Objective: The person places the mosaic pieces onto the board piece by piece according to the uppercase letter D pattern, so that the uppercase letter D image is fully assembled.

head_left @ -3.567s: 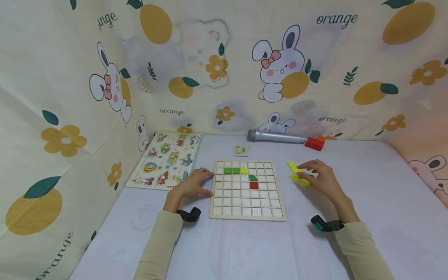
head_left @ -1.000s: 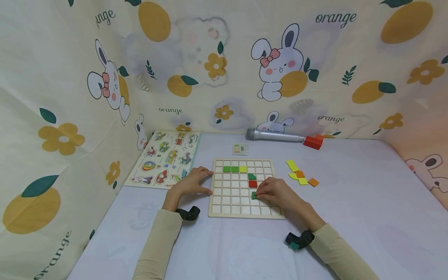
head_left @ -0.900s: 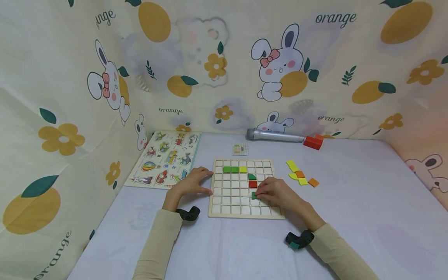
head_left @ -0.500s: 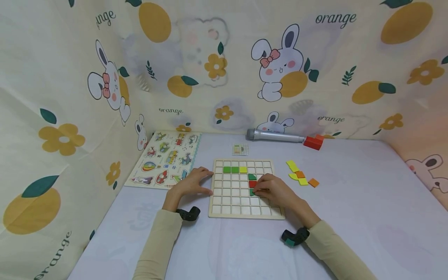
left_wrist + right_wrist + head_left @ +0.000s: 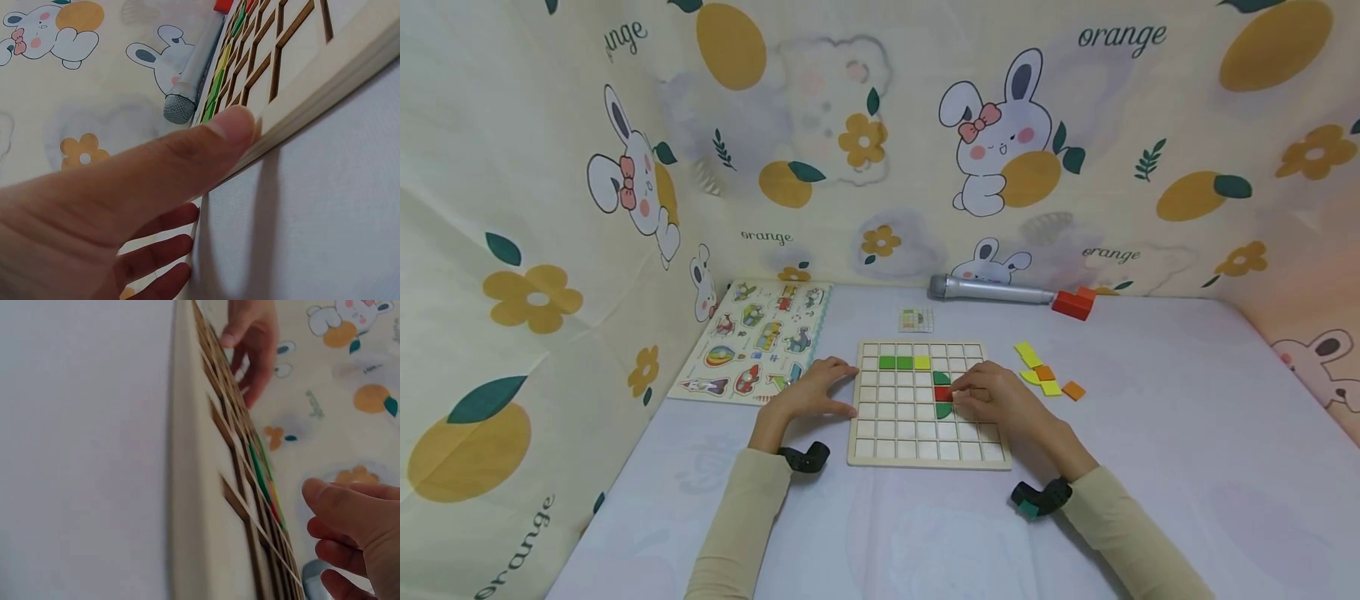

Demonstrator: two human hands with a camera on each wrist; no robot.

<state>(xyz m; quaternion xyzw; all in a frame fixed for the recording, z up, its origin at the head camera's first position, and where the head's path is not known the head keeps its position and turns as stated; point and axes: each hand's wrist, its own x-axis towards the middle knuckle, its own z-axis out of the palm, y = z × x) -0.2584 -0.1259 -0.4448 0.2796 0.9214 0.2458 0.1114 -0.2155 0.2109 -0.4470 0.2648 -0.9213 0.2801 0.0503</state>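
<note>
A light wooden grid board lies mid-table. My left hand touches its left edge with the thumb and fingertips; in the left wrist view the thumb rests against the rim. My right hand hovers over the right part of the board, beside a red square tile. Its loosely bent fingers show nothing between them in the right wrist view. Above and below the red tile sit two green rounded tiles, the upper one and the lower one. Two green squares and a yellow square fill cells farther back.
Loose yellow tiles and orange tiles lie right of the board. Behind it are a small pattern card, a silver microphone and red blocks. A picture puzzle board lies at the left.
My right hand brought a green rounded tile from the pile, set it in the cell below the red square and let it go, then lifted slightly. The left hand stayed put.
</note>
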